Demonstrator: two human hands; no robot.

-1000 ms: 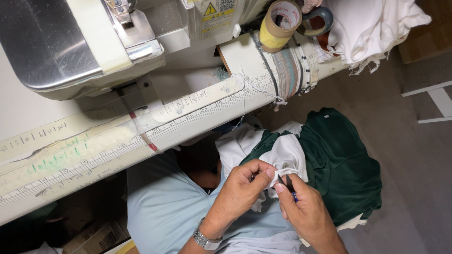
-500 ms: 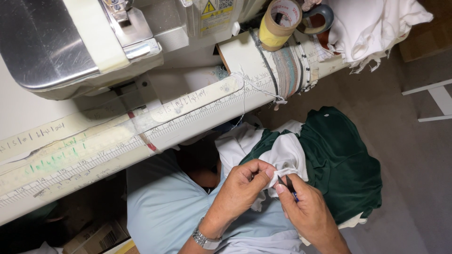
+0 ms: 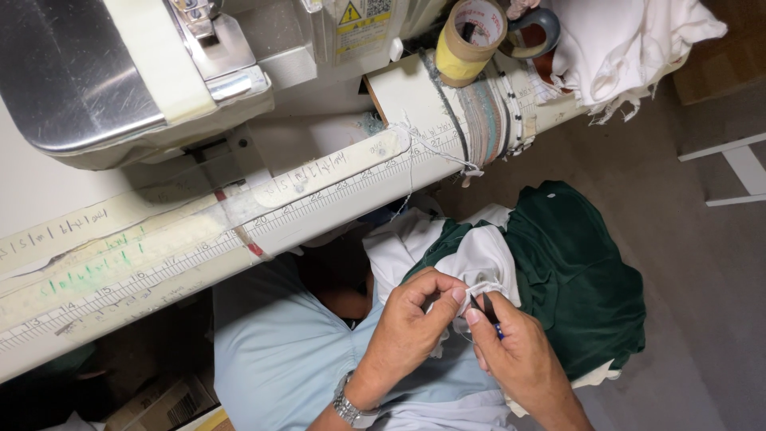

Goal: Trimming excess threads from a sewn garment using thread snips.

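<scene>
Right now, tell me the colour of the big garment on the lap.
Dark green garment, with white fabric beside it; head view.

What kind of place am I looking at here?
Likely a garment sewing workstation: a grey industrial sewing machine, a white table edge marked with a measuring scale, and dark green and white fabric on the person's lap.

The sewing machine bed (image 3: 72, 80) is showing scuffed, brushed metal. The white cloth (image 3: 479, 263) and dark green cloth (image 3: 574, 271) are appearing soft and matt. The tape roll (image 3: 471, 32) is showing brown paper. The wristwatch band (image 3: 351, 411) is gleaming as polished metal.
</scene>
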